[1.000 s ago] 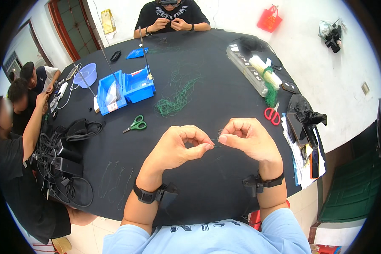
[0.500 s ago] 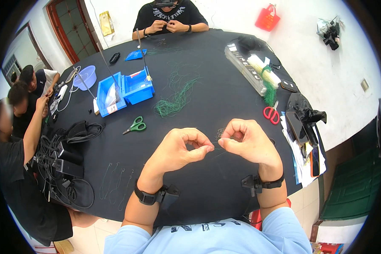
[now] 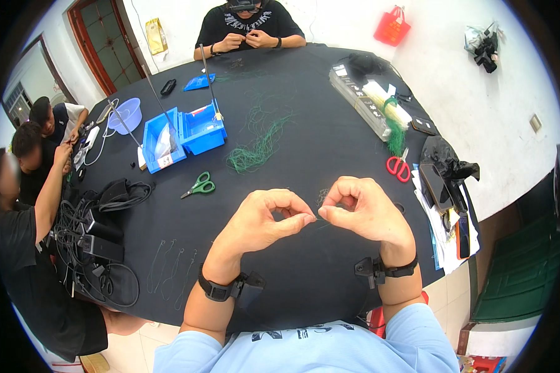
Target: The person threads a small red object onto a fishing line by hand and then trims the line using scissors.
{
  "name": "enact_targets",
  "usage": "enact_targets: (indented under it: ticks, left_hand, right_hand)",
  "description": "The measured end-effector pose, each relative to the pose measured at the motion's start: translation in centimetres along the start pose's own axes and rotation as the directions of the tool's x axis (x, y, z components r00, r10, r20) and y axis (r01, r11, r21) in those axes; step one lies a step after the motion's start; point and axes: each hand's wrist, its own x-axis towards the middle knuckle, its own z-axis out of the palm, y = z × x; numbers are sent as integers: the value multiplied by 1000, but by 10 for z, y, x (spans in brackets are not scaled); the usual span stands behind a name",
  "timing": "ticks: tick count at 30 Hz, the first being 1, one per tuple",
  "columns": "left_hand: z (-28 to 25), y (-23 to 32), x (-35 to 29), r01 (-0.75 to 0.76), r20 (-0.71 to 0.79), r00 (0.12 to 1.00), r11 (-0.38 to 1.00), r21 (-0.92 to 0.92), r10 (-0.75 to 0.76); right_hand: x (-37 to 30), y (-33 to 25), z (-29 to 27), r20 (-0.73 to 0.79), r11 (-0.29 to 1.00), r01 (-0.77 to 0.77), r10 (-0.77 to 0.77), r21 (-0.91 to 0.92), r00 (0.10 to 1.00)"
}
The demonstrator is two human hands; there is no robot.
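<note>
Over the near part of the black-covered table, my left hand [image 3: 264, 217] and my right hand [image 3: 368, 210] face each other, thumb and forefinger of each pinched together. A thin green thread [image 3: 320, 218] runs between the fingertips, which almost touch; anything smaller in the pinch cannot be made out. Partly hidden behind my right fingers lies a small cluster of fine metal pieces [image 3: 322, 195]. Green-handled scissors [image 3: 200, 185] rest left of my left hand, and a loose tangle of green thread [image 3: 258, 149] spreads farther back. Several thin strands [image 3: 170, 270] lie at the near left.
Blue bins [image 3: 204, 137] with upright rods stand at mid-left, near a purple basin [image 3: 126, 115]. Black cables and boxes [image 3: 99, 242] crowd the left edge. Red-handled scissors [image 3: 398, 168], a thread bundle [image 3: 392, 115] and papers [image 3: 435, 224] lie right. Other people sit across and left.
My right hand has shifted slightly left, so its fingertips are closer to those of my left hand. The visible gap with the thread has narrowed.
</note>
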Motion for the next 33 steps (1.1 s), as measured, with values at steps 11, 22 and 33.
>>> enact_targets:
  ticks: [11, 22, 33]
  left_hand:
    - [1, -5, 0, -32, -205, 977, 899, -438, -65]
    - [10, -11, 5, 65, -330, 933, 969, -240, -144]
    - [15, -9, 4, 29, -293, 945, 931, -364, -144]
  right_hand:
    - [5, 5, 5, -78, 985, 151, -145, 88, 986]
    - [0, -1, 23, -195, 865, 325, -419, -382, 887]
    - [-2, -4, 28, -285, 827, 333, -488, -453, 825]
